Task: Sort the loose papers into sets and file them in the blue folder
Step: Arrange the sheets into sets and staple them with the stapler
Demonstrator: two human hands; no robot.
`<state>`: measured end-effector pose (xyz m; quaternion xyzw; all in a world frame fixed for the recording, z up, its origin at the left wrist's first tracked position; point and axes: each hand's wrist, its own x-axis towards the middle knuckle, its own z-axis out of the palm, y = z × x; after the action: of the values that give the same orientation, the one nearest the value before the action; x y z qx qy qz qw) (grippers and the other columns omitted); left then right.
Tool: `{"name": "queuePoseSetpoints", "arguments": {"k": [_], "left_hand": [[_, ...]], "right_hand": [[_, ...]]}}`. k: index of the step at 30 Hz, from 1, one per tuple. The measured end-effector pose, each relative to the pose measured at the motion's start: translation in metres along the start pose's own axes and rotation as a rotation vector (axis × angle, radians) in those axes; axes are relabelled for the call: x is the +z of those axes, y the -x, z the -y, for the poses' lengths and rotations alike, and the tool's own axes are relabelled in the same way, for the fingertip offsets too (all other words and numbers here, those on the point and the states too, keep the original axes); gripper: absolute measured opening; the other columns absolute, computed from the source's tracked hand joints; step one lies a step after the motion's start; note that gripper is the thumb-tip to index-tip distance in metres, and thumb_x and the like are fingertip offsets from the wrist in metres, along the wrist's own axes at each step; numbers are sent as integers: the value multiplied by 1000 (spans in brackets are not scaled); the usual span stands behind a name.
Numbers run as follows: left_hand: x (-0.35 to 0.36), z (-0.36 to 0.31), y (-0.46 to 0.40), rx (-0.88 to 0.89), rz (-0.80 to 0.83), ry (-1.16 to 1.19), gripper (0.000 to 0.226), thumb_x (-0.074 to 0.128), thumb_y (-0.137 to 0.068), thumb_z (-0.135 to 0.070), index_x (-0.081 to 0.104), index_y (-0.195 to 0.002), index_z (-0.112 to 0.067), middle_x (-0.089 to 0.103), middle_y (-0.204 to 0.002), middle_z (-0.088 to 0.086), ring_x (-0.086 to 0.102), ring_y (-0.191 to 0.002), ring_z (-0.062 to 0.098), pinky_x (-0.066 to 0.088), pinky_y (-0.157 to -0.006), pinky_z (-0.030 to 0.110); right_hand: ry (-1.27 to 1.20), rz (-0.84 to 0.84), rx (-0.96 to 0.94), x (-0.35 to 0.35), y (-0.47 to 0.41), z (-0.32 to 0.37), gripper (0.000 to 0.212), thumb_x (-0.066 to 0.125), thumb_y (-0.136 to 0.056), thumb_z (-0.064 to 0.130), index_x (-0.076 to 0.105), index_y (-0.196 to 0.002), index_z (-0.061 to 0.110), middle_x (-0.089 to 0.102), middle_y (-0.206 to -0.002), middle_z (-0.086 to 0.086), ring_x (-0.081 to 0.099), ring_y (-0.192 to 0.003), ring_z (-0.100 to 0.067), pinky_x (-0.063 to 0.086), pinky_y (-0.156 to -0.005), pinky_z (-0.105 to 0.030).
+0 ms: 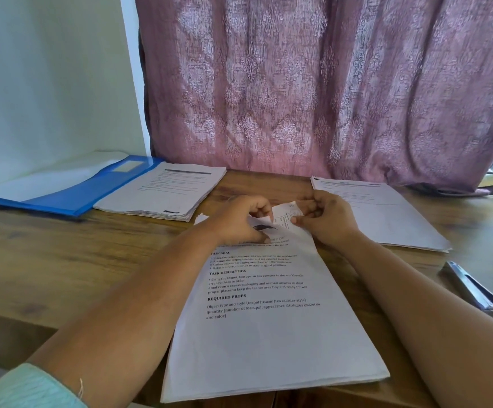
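Head view: both hands, left [239,220] and right [326,220], are pinching the sheets' [264,316] folded top corner at 12 o'clock. Paper is handling light, floppy, tearable; gripping edges seems best.

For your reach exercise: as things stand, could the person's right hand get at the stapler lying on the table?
Probably yes. The stapler lies uncovered on the table, just outside the right forearm. But the right hand is pinching the top corner of the middle paper set and must release it first.

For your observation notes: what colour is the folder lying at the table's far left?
Blue folder, seen in the head view.
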<state>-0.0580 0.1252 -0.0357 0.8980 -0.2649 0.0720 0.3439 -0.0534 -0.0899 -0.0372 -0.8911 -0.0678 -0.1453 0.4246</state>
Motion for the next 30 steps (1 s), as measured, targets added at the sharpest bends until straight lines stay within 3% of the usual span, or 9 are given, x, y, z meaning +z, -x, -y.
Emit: {"name": "queuePoseSetpoints", "arguments": {"k": [4, 9, 14, 15, 19, 22, 25, 28, 30], "left_hand": [[-1, -3, 4, -13, 1, 36, 68, 89, -66, -21, 50, -120, -33, 72, -89, -7, 64, -94, 3, 49, -90, 33], [2, -1, 3, -16, -7, 58, 101, 89, -66, -24, 30, -147, -35, 67, -89, -1, 64, -95, 14, 48, -93, 34], [2, 1, 1, 21, -127, -190, 46, 90, -60, -39, 68, -96, -20, 46, -95, -9, 42, -96, 9, 31, -71, 23], [3, 1, 1, 52, -166, -201, 38, 90, -60, -38, 70, -86, -20, 46, -94, -8, 42, -96, 10, 32, -72, 25], [4, 2, 2, 98, -173, -155, 26, 88, -65, -23, 62, -68, -21, 67, -99, -12, 58, -99, 8, 47, -86, 35], [3, -2, 4, 35, -79, -54, 27, 81, -72, -13, 56, -69, -23, 74, -87, -9, 66, -88, 1, 54, -79, 34], [3, -5, 5, -1, -97, -78, 31, 83, -71, -16, 55, -82, -25, 67, -83, -12, 57, -76, -2, 41, -63, 24], [2, -7, 5, -10, -84, -57, 31, 83, -71, -16, 60, -88, -28, 68, -82, -12, 58, -77, -1, 39, -64, 21], [2, -7, 6, 13, -91, -92, 26, 82, -72, -14, 62, -78, -30, 62, -85, -13, 52, -83, 5, 36, -68, 25]], "right_hand": [[15, -23, -57, -3, 4, 5, 19, 83, -76, 22, 67, -86, 26, 72, -80, 4, 66, -76, -12, 51, -65, -17], [102, -39, -185, -7, 10, 11, 14, 75, -83, 26, 64, -75, 29, 68, -74, 12, 63, -72, -8, 46, -63, -16], [-606, 77, 67, -10, 16, 27, 27, 51, -101, 23, 62, -79, 11, 72, -80, -12, 69, -69, -19, 54, -64, -28], [-570, 54, 110, -9, 13, 25, 25, 49, -101, 22, 62, -84, 10, 73, -86, -14, 70, -75, -20, 56, -69, -29], [121, 2, 108, -12, 6, 5, 14, 55, -97, 31, 57, -102, 18, 65, -99, 2, 58, -89, -18, 44, -73, -27], [131, 39, 143, -14, 7, 3, 25, 69, -88, 37, 56, -102, 22, 69, -94, 4, 56, -84, -12, 39, -66, -20], [52, 61, 148, -9, 8, 6, 35, 84, -73, 29, 63, -99, 18, 73, -86, 5, 63, -82, -10, 39, -61, -15], [7, 61, 145, -8, 10, 9, 30, 85, -72, 25, 64, -93, 21, 72, -85, 6, 64, -80, -7, 39, -57, -12], [17, 67, 138, -10, 10, 11, 23, 84, -74, 27, 63, -85, 24, 70, -81, 10, 63, -76, -3, 38, -54, -10]]}}
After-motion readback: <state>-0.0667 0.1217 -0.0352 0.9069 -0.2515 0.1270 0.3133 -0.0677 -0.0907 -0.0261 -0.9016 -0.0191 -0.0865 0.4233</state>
